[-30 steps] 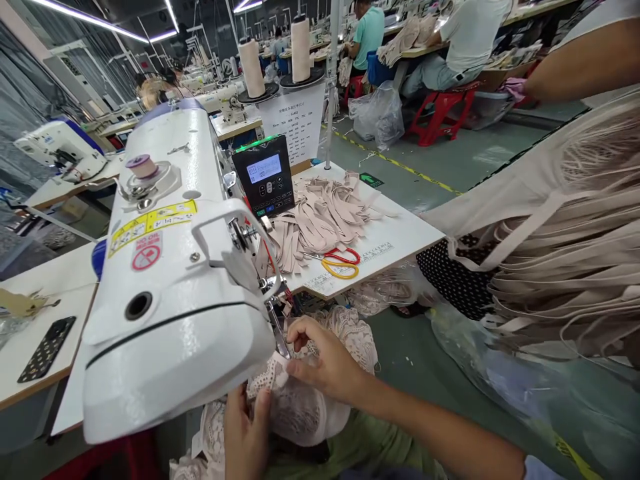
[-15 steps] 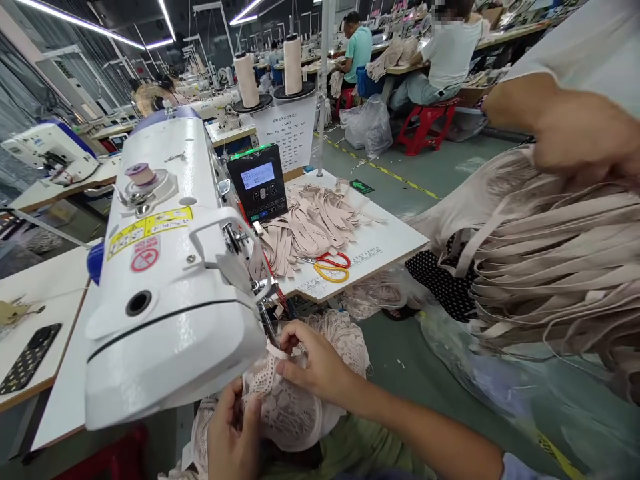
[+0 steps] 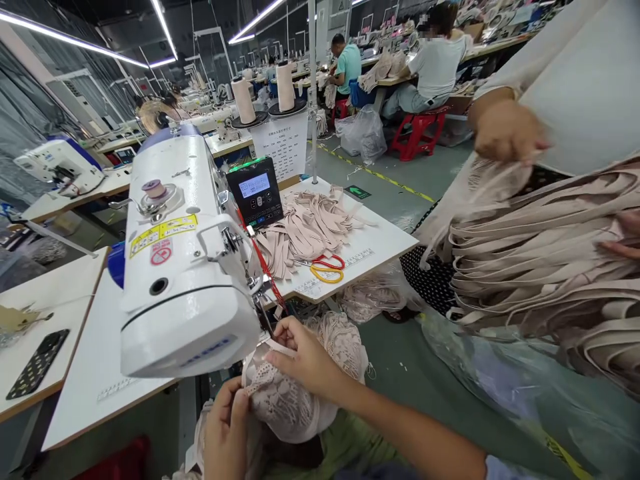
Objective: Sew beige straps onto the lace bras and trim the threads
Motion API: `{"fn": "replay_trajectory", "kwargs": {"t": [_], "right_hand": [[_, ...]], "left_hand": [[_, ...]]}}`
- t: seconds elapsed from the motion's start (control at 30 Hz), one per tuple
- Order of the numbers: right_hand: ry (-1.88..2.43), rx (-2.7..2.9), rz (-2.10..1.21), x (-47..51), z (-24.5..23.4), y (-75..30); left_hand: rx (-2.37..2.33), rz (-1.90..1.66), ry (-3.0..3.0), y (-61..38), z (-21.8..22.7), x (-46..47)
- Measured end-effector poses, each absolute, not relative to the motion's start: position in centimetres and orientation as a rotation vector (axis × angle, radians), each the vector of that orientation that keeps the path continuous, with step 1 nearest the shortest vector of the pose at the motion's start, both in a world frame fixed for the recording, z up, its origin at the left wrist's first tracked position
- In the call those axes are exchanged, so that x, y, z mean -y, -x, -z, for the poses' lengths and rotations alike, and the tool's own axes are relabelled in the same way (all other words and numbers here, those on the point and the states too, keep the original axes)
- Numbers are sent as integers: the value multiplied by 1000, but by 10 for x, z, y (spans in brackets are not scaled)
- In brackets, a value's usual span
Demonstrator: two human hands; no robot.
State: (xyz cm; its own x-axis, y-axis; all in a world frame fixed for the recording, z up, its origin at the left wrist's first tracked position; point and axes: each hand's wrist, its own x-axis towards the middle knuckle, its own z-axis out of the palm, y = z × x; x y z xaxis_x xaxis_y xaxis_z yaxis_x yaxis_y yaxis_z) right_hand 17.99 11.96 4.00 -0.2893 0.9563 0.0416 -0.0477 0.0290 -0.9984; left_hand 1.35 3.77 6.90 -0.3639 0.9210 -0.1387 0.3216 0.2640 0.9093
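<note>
Lace [image 3: 283, 403] is pinched at its left edge by left grip [image 3: 227, 423], thumb to fingers; a pale band [image 3: 281, 346] at its top is pinched by right grip [image 3: 307, 360]. Lace is held over the lap [image 3: 360, 443], near the machine [image 3: 175, 260]. On desk [image 3: 387, 243], strips [image 3: 310, 223] are heaped beside panel [image 3: 255, 193]; scissors [image 3: 327, 277] are laid nearer the front edge. At right, a bundle [image 3: 525, 260] is touched by a co-worker [image 3: 575, 100].

Pale pink, openwork-patterned lace garment [image 3: 283, 403]
</note>
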Motion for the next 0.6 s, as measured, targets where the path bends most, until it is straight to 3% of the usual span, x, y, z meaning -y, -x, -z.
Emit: {"fn": "replay_trajectory", "kwargs": {"t": [0.23, 0.6], "right_hand": [[888, 1316, -1680, -99, -46, -209], [922, 1327, -1750, -64, -57, -237]], "left_hand": [[-1677, -936, -1261, -20, -68, -15], [-1576, -962, -1221, -48, -66, -7]]}}
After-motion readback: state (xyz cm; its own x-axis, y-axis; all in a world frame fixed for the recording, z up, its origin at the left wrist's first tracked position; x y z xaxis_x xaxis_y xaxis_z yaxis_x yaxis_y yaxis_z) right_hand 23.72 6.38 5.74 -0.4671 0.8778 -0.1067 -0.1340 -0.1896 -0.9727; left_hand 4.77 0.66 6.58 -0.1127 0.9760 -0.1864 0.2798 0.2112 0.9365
